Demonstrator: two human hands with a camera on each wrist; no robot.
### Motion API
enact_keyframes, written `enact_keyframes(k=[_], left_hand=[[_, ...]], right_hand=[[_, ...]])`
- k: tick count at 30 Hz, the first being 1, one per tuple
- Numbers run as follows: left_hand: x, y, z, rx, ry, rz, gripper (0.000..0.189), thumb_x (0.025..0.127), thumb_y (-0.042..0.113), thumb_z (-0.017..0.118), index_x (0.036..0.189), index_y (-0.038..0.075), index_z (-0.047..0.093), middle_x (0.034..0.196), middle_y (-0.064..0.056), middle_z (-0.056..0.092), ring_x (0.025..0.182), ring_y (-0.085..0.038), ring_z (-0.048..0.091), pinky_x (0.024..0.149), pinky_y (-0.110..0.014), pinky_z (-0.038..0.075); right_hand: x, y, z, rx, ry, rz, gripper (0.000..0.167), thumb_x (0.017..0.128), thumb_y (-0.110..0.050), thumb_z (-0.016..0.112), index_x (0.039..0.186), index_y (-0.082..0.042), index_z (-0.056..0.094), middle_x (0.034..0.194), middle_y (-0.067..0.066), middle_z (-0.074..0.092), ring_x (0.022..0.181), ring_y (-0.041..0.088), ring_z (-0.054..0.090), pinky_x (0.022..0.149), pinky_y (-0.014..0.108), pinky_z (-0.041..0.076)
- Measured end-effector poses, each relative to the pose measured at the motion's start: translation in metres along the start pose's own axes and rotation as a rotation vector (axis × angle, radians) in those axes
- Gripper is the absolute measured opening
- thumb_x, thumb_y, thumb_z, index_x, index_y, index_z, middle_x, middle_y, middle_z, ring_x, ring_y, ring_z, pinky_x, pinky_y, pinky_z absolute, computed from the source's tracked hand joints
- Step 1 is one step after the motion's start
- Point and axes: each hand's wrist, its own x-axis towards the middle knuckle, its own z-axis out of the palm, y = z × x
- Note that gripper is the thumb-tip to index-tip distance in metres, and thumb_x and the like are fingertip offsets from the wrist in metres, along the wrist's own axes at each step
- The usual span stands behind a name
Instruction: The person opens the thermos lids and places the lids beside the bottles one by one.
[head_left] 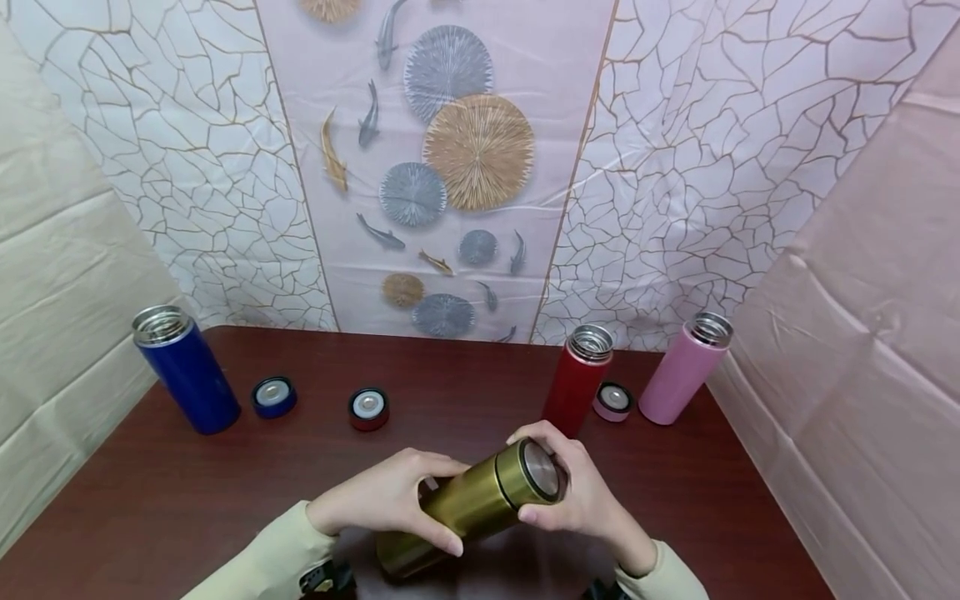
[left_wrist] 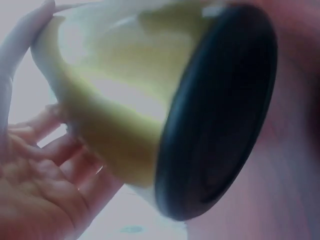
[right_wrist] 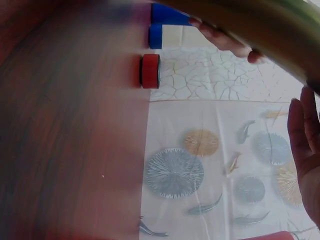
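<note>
A gold thermos bottle (head_left: 472, 504) with its lid (head_left: 531, 473) on is held tilted above the near part of the table, lid end up and to the right. My left hand (head_left: 401, 496) grips its body, thumb on the near side. Around the lid, my right hand (head_left: 573, 492) curls its fingers and thumb. In the left wrist view the dark base (left_wrist: 217, 112) of the bottle faces the camera, with left-hand fingers behind the gold body (left_wrist: 110, 95). Part of the bottle crosses the top of the right wrist view, with right-hand fingertips (right_wrist: 297, 112) at its edge.
Lidless bottles stand around: blue (head_left: 187, 375) at left, red (head_left: 576, 383) and pink (head_left: 684, 371) at right. Lids lie on the brown table (head_left: 300, 467): a blue lid (head_left: 273, 397), a red lid (head_left: 368, 408) and a pink lid (head_left: 613, 402). Patterned cloth (head_left: 450, 250) hangs behind.
</note>
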Motion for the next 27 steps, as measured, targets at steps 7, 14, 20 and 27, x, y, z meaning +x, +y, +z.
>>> enact_keyframes(k=[7,14,20,27], left_hand=[[-0.003,0.009,-0.005,0.336,0.189,-0.084,0.072,0.072,0.068,0.079,0.130,0.027,0.066,0.101,0.019,0.063,0.081,-0.001,0.056,0.071,-0.024,0.048],[-0.008,0.007,-0.009,0.607,0.263,-0.110,0.075,0.068,0.068,0.082,0.126,0.022,0.067,0.093,0.012,0.060,0.073,-0.001,0.051,0.060,-0.025,0.045],[-0.008,0.005,-0.010,0.627,0.266,-0.102,0.075,0.067,0.066,0.084,0.125,0.022,0.067,0.096,0.012,0.062,0.075,-0.002,0.052,0.061,-0.025,0.046],[-0.007,0.001,-0.016,0.620,0.237,-0.118,0.075,0.066,0.068,0.083,0.125,0.025,0.067,0.095,0.014,0.059,0.075,-0.002,0.050,0.059,-0.023,0.042]], right_hand=[[0.001,0.002,-0.004,-0.090,-0.020,0.164,0.070,0.083,-0.019,0.072,0.146,-0.008,0.045,0.118,0.005,0.062,0.097,0.018,0.062,0.085,0.031,0.051],[0.002,0.000,-0.004,-0.254,-0.073,0.378,0.064,0.084,-0.031,0.081,0.141,-0.028,0.052,0.092,-0.008,0.064,0.078,0.010,0.059,0.066,0.031,0.052],[0.002,-0.001,-0.001,-0.280,-0.068,0.407,0.057,0.086,-0.033,0.080,0.136,-0.033,0.054,0.085,-0.010,0.063,0.074,0.008,0.058,0.059,0.029,0.050],[0.000,0.000,-0.002,-0.262,-0.114,0.409,0.061,0.086,-0.035,0.081,0.139,-0.030,0.051,0.094,-0.011,0.064,0.083,0.009,0.060,0.069,0.029,0.052]])
